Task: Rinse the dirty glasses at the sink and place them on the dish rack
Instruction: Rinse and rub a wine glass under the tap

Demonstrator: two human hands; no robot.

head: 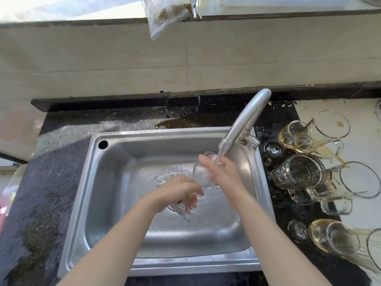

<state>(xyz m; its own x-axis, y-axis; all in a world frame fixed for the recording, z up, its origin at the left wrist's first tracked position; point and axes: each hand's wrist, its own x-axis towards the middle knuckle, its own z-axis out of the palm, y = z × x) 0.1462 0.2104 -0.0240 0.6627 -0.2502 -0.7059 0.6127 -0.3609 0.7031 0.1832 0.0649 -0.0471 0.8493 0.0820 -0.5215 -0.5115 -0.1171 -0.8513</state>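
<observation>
Over the steel sink [115, 203] I hold a clear stemmed glass [203, 175] tilted under the running faucet [245, 122]. My left hand [181, 193] grips its lower part, and the foot shows blurred below my fingers. My right hand [223, 171] wraps the bowl, fingers reaching over the rim where the water stream lands. Several dirty glasses and handled mugs [299, 174] lie on their sides on the counter right of the sink, some with yellowish residue. No dish rack is in view.
Dark stone counter [41, 182] surrounds the sink, wet and speckled on the left. A tiled wall with a ledge rises behind, where a plastic bag [165, 19] hangs over the edge. A pale, stained surface [358, 153] lies under the far-right glasses.
</observation>
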